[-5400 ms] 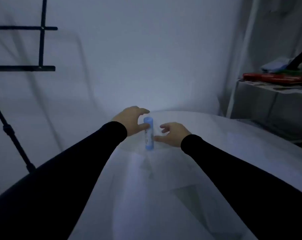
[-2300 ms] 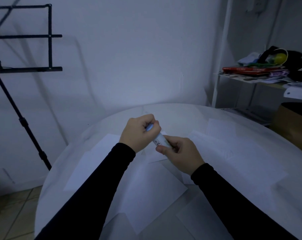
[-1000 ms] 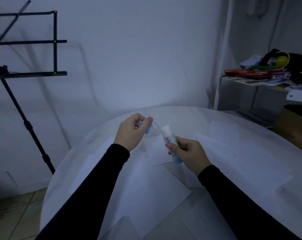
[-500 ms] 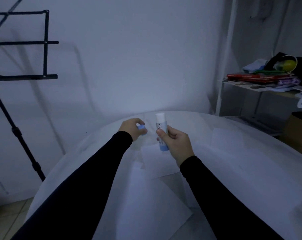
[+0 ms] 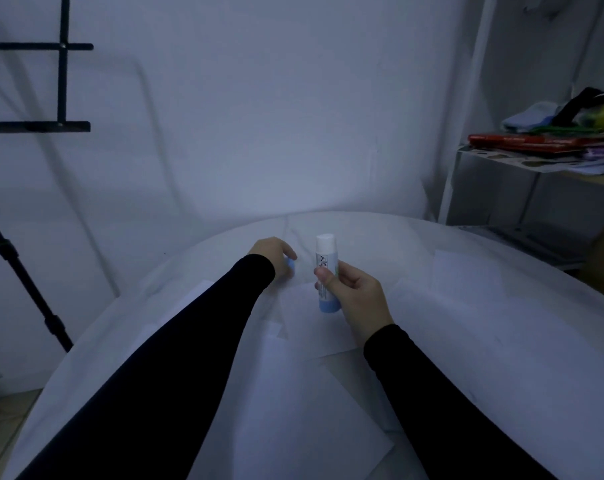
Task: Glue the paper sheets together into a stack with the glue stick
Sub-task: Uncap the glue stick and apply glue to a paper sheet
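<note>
Round white table (image 5: 501,375) carries several loose white paper sheets (image 5: 304,427), overlapping w/ each other & hard to tell apart in the dim bluish light. Black metal stand (image 5: 27,126) w/ a slanted pole sits far left, off the table. White metal shelf unit (image 5: 535,168) at right holds red flat books (image 5: 525,142), folded cloth & a yellow-green round thing, cut off by the frame edge. Brown rounded object at far right edge, too cropped to identify.

Both black sleeves cover much of the sheets below. Left hand (image 5: 272,252) is mostly hidden behind its own sleeve; how many sheets lie under it can't be told.

Grip: right hand (image 5: 354,296) curls thumb & fingers round the white-and-blue cylindrical glue stick (image 5: 326,271), held upright above the sheets near table centre, white tip up, blue base down, cap off. Left hand pinches the small blue cap (image 5: 290,266) low near the table, just left of the stick; contact w/ the table unclear.
</note>
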The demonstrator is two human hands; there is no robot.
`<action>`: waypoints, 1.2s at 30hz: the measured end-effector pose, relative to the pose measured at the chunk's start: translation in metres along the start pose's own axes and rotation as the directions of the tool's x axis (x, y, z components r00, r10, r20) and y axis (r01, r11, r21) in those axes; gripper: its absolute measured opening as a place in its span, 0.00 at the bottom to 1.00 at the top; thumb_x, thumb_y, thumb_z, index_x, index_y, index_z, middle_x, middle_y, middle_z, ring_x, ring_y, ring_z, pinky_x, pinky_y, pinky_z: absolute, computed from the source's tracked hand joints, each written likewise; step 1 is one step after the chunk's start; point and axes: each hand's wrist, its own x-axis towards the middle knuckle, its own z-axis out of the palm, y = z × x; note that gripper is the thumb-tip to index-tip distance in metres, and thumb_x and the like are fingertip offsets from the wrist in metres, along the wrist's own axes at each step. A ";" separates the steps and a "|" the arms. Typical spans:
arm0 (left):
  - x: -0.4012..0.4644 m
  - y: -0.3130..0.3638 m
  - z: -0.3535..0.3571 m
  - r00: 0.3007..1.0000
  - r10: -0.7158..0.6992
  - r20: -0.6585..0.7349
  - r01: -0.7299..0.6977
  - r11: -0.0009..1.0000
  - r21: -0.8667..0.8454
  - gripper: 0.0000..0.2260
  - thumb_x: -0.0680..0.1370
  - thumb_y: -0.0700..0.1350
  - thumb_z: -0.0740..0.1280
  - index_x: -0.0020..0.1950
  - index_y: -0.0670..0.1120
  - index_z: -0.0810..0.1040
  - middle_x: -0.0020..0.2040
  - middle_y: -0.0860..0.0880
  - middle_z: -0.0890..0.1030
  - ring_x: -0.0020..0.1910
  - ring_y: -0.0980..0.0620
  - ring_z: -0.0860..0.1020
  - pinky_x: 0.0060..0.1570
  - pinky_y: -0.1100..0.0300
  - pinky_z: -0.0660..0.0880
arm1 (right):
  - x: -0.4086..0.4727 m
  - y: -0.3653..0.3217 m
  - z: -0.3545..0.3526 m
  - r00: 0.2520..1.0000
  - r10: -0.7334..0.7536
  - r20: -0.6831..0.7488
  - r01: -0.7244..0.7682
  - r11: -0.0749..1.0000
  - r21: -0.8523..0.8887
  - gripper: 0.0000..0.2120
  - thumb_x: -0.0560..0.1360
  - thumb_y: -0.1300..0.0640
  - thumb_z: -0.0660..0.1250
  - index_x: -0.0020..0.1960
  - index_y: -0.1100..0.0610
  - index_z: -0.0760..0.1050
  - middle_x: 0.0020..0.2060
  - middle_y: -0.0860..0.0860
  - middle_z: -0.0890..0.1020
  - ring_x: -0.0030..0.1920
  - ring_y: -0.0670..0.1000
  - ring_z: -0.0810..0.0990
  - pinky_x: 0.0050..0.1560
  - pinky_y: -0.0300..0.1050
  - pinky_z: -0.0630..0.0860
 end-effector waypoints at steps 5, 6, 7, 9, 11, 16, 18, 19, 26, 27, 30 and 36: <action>0.000 -0.003 0.000 1.000 0.013 -0.009 -0.013 0.999 0.030 0.18 0.73 0.46 0.71 0.64 0.51 0.78 0.64 0.47 0.76 0.61 0.49 0.76 0.51 0.64 0.70 | 0.001 0.000 -0.002 0.999 0.032 -0.006 -0.032 1.000 -0.001 0.09 0.73 0.62 0.70 0.53 0.63 0.80 0.32 0.45 0.83 0.35 0.46 0.80 0.39 0.35 0.77; -0.001 -0.004 -0.001 1.000 0.027 -0.009 -0.026 0.999 0.037 0.21 0.73 0.47 0.71 0.66 0.51 0.76 0.66 0.47 0.75 0.64 0.49 0.74 0.55 0.63 0.69 | 0.001 -0.001 -0.002 0.999 0.038 -0.006 -0.038 0.999 0.003 0.10 0.73 0.62 0.70 0.53 0.64 0.80 0.32 0.45 0.83 0.35 0.46 0.80 0.39 0.35 0.77; -0.005 -0.004 -0.003 0.999 0.045 -0.008 -0.045 0.998 0.036 0.24 0.73 0.48 0.71 0.68 0.52 0.74 0.67 0.47 0.74 0.65 0.49 0.72 0.59 0.62 0.68 | 0.000 -0.003 -0.002 0.999 0.046 -0.006 -0.046 0.999 0.007 0.10 0.73 0.62 0.70 0.54 0.65 0.80 0.32 0.45 0.83 0.35 0.46 0.80 0.38 0.35 0.76; -0.014 -0.004 -0.009 0.995 0.094 -0.021 -0.093 0.996 0.013 0.25 0.74 0.50 0.71 0.70 0.52 0.72 0.67 0.47 0.74 0.64 0.49 0.72 0.60 0.62 0.66 | -0.001 -0.007 -0.002 0.998 0.063 -0.007 -0.063 0.998 0.017 0.10 0.74 0.62 0.69 0.54 0.64 0.79 0.35 0.47 0.83 0.36 0.47 0.80 0.38 0.35 0.77; -0.025 -0.003 -0.018 0.987 0.152 -0.057 -0.154 0.987 -0.046 0.22 0.74 0.51 0.71 0.68 0.52 0.74 0.64 0.49 0.76 0.56 0.51 0.76 0.55 0.63 0.67 | -0.002 -0.013 -0.001 0.997 0.076 -0.007 -0.076 0.997 0.031 0.10 0.74 0.61 0.69 0.55 0.62 0.79 0.40 0.51 0.83 0.38 0.49 0.81 0.42 0.39 0.78; -0.074 0.002 -0.037 0.963 0.240 -0.126 -0.269 0.904 -0.333 0.09 0.79 0.50 0.65 0.56 0.53 0.80 0.51 0.55 0.81 0.41 0.55 0.77 0.41 0.69 0.70 | -0.008 -0.035 0.005 0.996 0.084 0.034 -0.086 0.995 0.057 0.09 0.75 0.59 0.67 0.54 0.60 0.78 0.47 0.54 0.83 0.47 0.53 0.82 0.52 0.49 0.77; -0.099 0.004 -0.042 0.959 0.260 -0.108 -0.281 0.860 -0.426 0.07 0.78 0.52 0.65 0.54 0.54 0.80 0.46 0.57 0.82 0.39 0.58 0.77 0.35 0.72 0.69 | -0.012 -0.046 0.010 0.993 0.081 0.085 -0.087 0.993 0.077 0.06 0.76 0.58 0.65 0.51 0.58 0.78 0.48 0.53 0.83 0.51 0.54 0.82 0.55 0.51 0.76; -0.110 0.005 -0.043 0.960 0.260 -0.108 -0.280 0.846 -0.454 0.07 0.77 0.52 0.67 0.54 0.54 0.80 0.44 0.59 0.81 0.38 0.59 0.77 0.35 0.70 0.69 | -0.014 -0.053 0.012 0.991 0.075 0.111 -0.085 0.992 0.095 0.06 0.77 0.58 0.64 0.51 0.57 0.78 0.48 0.53 0.83 0.51 0.53 0.82 0.56 0.52 0.76; -0.151 0.015 -0.046 0.946 0.325 0.016 -0.206 0.637 -0.743 0.05 0.76 0.46 0.69 0.51 0.50 0.83 0.40 0.54 0.83 0.37 0.55 0.76 0.34 0.63 0.69 | -0.035 -0.074 0.022 0.967 0.113 0.229 -0.137 0.986 0.091 0.12 0.78 0.51 0.62 0.56 0.54 0.78 0.50 0.53 0.82 0.56 0.54 0.79 0.60 0.57 0.73; -0.155 0.016 -0.045 0.938 0.345 0.028 -0.195 0.594 -0.780 0.05 0.76 0.46 0.69 0.50 0.48 0.83 0.40 0.52 0.83 0.37 0.54 0.76 0.33 0.64 0.69 | -0.038 -0.075 0.021 0.963 0.111 0.245 -0.141 0.984 0.113 0.11 0.78 0.52 0.61 0.54 0.55 0.78 0.49 0.55 0.81 0.53 0.55 0.78 0.56 0.54 0.75; -0.158 0.017 -0.040 0.935 0.346 0.076 -0.146 0.572 -0.807 0.04 0.75 0.45 0.70 0.47 0.48 0.84 0.39 0.50 0.81 0.35 0.55 0.75 0.34 0.66 0.69 | -0.046 -0.078 0.012 0.950 0.100 0.297 -0.144 0.981 0.131 0.10 0.79 0.56 0.60 0.52 0.59 0.78 0.46 0.57 0.81 0.47 0.53 0.80 0.48 0.46 0.80; -0.166 0.019 -0.031 0.896 0.384 0.225 -0.016 0.533 -0.846 0.14 0.74 0.50 0.68 0.55 0.44 0.79 0.48 0.47 0.84 0.35 0.56 0.74 0.34 0.66 0.70 | -0.049 -0.084 -0.006 0.927 0.088 0.364 -0.119 0.991 0.065 0.07 0.77 0.61 0.62 0.50 0.60 0.79 0.46 0.51 0.84 0.44 0.49 0.83 0.45 0.40 0.80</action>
